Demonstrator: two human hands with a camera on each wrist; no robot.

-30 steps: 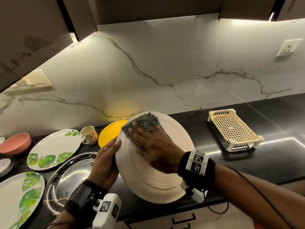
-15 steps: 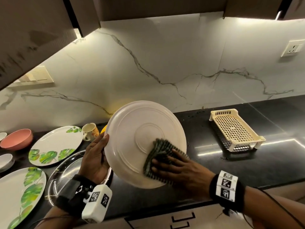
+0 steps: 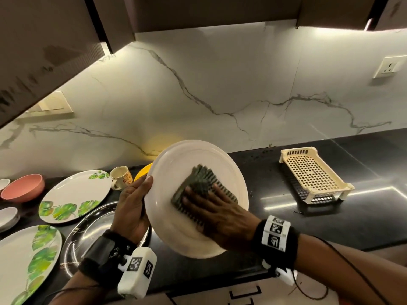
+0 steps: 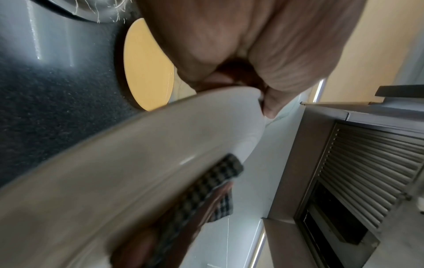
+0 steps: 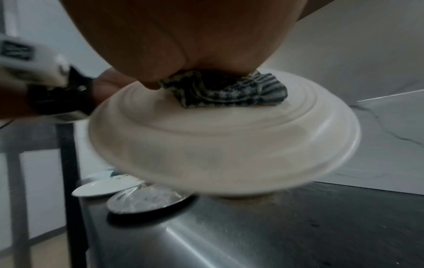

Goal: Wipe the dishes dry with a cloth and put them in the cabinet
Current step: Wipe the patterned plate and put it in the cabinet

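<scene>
The black worktop [image 3: 286,216] runs below the hands. Above its front edge, clear of the surface, the white plate [image 3: 220,157] is held tilted, its ringed face turned toward the person. The right hand [image 3: 222,216] lies flat on that face with straight, spread fingers – grasping nothing, only pressing. The left hand [image 3: 132,208] clasps the plate's left rim, thumb on the near face and fingers behind it. The checked cloth [image 3: 200,183], folded, sits under the right fingers near the plate's middle, its far end showing beyond the fingertips. A cup [image 3: 122,178] stands near the worktop's back edge – just beyond the left hand.
</scene>
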